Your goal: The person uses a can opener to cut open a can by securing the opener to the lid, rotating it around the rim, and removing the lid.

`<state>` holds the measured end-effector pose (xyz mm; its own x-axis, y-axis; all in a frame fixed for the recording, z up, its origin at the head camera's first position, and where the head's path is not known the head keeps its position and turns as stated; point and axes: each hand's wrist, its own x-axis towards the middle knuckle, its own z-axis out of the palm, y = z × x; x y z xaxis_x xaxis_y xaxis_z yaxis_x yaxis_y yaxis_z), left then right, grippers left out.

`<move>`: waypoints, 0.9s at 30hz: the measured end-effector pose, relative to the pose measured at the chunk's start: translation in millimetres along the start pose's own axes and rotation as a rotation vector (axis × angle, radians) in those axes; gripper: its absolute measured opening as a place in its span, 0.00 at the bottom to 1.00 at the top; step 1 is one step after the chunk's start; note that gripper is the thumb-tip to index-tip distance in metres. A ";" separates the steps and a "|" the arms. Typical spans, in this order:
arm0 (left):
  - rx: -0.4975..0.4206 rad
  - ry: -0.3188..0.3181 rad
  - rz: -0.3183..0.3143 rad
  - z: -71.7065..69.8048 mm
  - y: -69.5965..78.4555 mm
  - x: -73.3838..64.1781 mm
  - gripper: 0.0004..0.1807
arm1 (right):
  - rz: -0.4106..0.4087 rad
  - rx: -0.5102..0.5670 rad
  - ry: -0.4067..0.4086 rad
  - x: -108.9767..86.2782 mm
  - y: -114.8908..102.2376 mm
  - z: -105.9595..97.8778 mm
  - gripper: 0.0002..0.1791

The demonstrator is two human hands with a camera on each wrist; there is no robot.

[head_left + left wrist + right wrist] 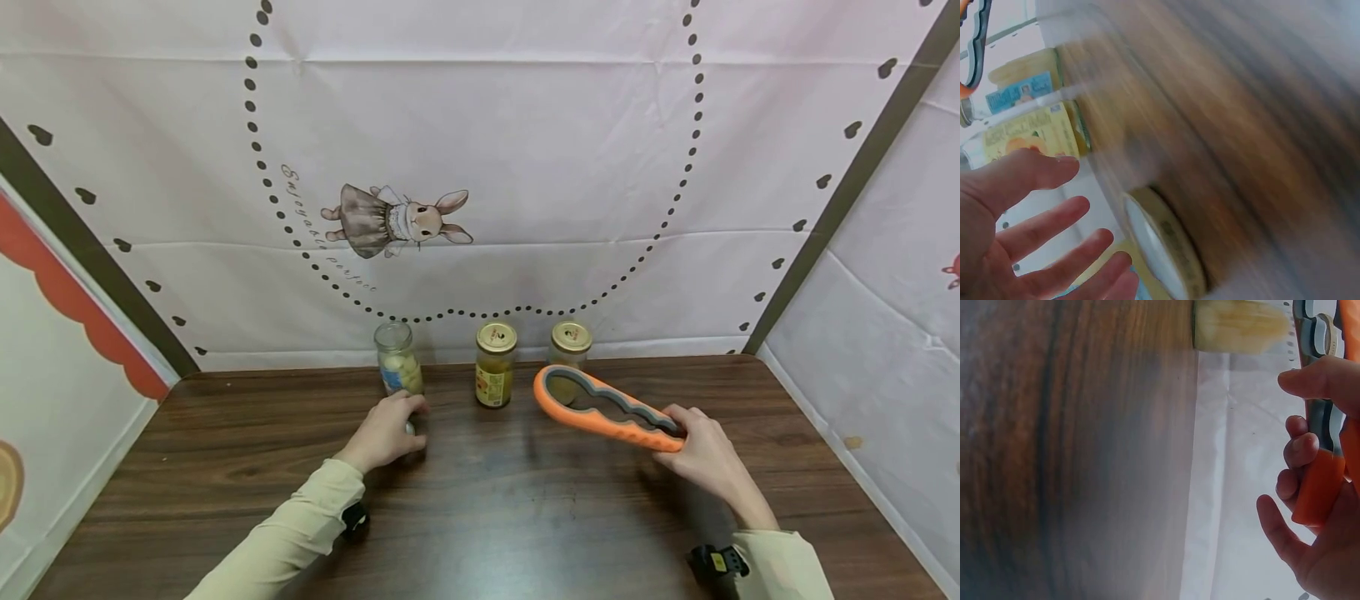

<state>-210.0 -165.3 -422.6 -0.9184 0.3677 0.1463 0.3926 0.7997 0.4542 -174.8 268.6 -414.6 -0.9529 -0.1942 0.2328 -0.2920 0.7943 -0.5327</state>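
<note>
My right hand (701, 450) grips the handle end of an orange jar opener (600, 422) with grey wavy inner edges. Its loop is raised in front of the right-hand jar, and the handles also show in the right wrist view (1320, 490). My left hand (386, 433) is low over the table, in front of an uncovered glass jar (393, 337) of pale pieces. A gold jar lid (1175, 244) with a white inside lies by that hand. In the left wrist view the fingers (1054, 231) are spread and look apart from the lid; the head view mostly hides it.
Two glass jars with gold lids, one in the middle (495, 371) and one on the right (572, 342), stand near the back edge of the brown wooden table (480, 517). A white printed cloth (525, 167) hangs right behind them.
</note>
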 end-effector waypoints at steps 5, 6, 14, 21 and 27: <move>-0.039 0.005 -0.029 4.0 11.8 7.8 0.19 | 0.008 0.006 0.015 -0.2 0.6 -3.6 0.17; -0.051 0.007 -0.034 5.4 13.9 9.8 0.20 | 0.010 0.006 0.020 -0.6 0.8 -4.3 0.17; -0.190 0.032 -0.078 16.8 27.4 33.4 0.25 | 0.031 0.007 0.043 -5.0 2.8 -10.8 0.19; -0.279 0.035 -0.143 27.9 37.1 61.6 0.29 | 0.043 -0.010 0.064 -8.3 5.9 -18.1 0.21; -0.343 0.039 -0.175 38.1 38.5 77.5 0.30 | 0.076 -0.001 0.077 -12.4 8.7 -25.3 0.20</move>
<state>-264.1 -88.0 -427.2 -0.9738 0.2159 0.0709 0.1962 0.6413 0.7418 -163.4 292.4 -401.5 -0.9632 -0.0889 0.2538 -0.2194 0.8057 -0.5502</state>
